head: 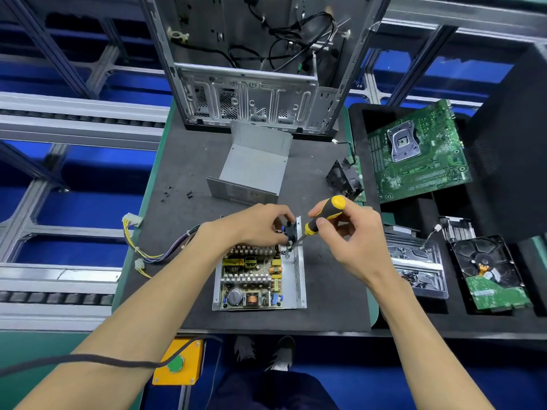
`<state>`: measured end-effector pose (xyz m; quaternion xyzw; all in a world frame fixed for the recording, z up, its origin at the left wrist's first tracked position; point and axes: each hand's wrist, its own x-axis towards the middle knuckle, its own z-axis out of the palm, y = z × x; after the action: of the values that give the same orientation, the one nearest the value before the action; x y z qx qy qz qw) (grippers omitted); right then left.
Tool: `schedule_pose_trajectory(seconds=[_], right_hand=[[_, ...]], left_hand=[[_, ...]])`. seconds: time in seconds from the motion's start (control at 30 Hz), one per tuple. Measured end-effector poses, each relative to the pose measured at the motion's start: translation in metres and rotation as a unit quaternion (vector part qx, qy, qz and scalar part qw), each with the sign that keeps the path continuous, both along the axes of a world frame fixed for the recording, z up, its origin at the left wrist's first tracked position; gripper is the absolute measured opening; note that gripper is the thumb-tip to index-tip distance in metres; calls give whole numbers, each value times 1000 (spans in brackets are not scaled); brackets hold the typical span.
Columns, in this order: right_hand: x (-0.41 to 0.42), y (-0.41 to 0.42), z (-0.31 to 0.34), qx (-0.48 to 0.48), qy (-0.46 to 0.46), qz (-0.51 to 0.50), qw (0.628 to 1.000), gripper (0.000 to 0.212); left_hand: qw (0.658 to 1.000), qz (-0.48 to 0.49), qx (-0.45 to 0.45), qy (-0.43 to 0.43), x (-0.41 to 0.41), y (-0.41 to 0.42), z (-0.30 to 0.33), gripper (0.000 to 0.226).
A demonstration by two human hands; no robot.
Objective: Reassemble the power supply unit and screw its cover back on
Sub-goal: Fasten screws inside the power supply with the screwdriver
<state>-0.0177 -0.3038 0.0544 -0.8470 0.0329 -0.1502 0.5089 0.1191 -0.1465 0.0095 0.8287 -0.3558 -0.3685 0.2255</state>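
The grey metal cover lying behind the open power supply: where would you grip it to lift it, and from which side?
Judging by its pose, the cover lies as an open U with the hollow facing up. Its upright far wall stands free, so coming from above and pinching that wall's top edge looks easiest. The near wall sits close to the busy hands.

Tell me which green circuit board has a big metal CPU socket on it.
The large motherboard in the far right tray; the smaller green board on the hard drive nearer you has none.
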Motion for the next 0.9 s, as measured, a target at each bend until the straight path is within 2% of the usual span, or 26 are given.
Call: schedule_pose_trajectory(seconds=[0.1,0.3,0.57,0.9], right_hand=[[-1,2,-1,3,4,-6,1000,10],[-4,6,-3,-1,11,-17,1000,10],[-7,13,-6,-16,9,-31,999,9],[-10,15,-7,-21,10,-41,999,9]], left_hand=[[999,-32,12,-6,4,-5,-10,48],[997,-17,-34,-66,10,-8,-26,34],[996,-48,-37,-59,11,-15,-33,37],[998,-32,-1,-50,20,-15,-37,26]])
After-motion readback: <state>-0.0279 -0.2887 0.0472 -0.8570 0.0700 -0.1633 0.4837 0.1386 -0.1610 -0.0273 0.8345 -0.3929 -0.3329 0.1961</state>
